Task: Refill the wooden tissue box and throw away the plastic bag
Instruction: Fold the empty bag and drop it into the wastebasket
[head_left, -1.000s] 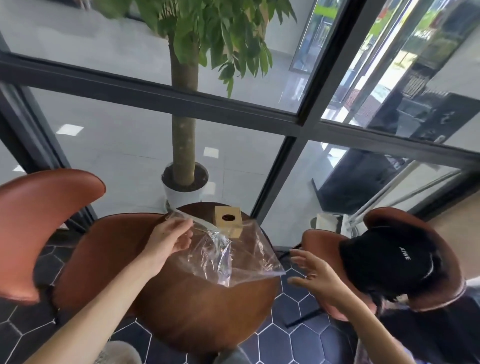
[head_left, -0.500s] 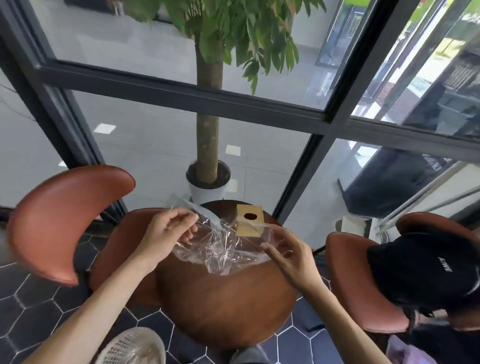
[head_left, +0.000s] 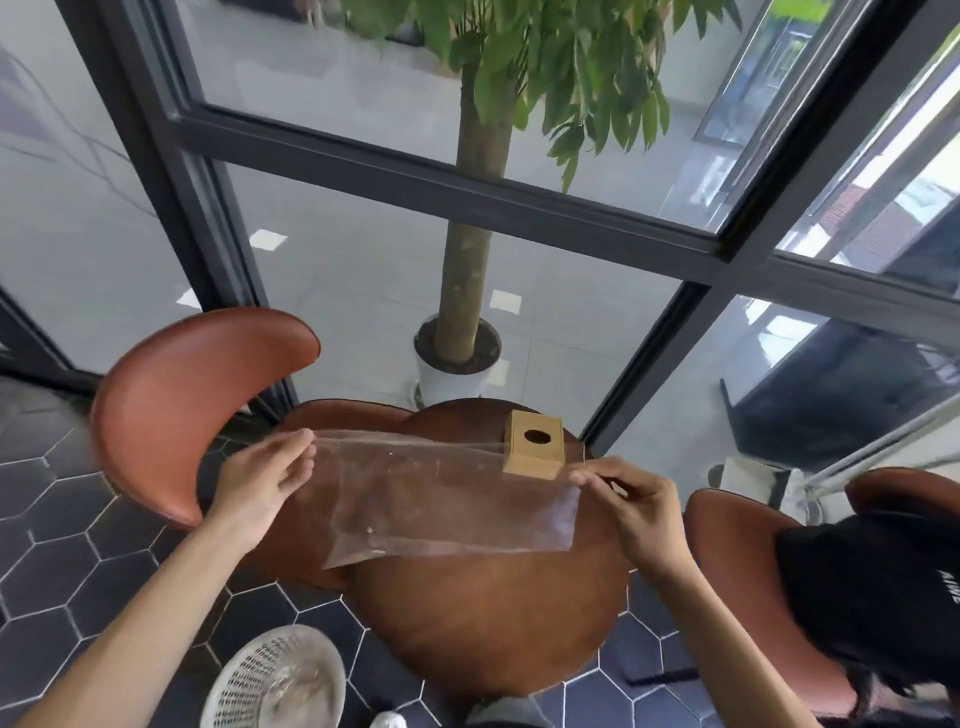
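Observation:
A clear plastic bag (head_left: 441, 499) is stretched flat in the air above the round wooden table (head_left: 488, 623). My left hand (head_left: 265, 478) pinches its left top corner and my right hand (head_left: 623, 499) pinches its right top corner. The small wooden tissue box (head_left: 534, 444), with a dark oval hole in its top, stands on the far side of the table, just behind the bag's upper right edge. No tissue shows in the hole.
A white mesh wastebasket (head_left: 275, 680) stands on the dark hexagon-tiled floor at the lower left. Brown leather chairs flank the table, left (head_left: 192, 395) and right (head_left: 753, 597); a black bag (head_left: 872, 587) lies on the right one. A potted tree (head_left: 457, 358) stands behind the glass wall.
My right hand came in and took the bag's right corner. Both hands pulled apart, so the crumpled bag is now spread flat. The view tilted down and the wastebasket came into sight.

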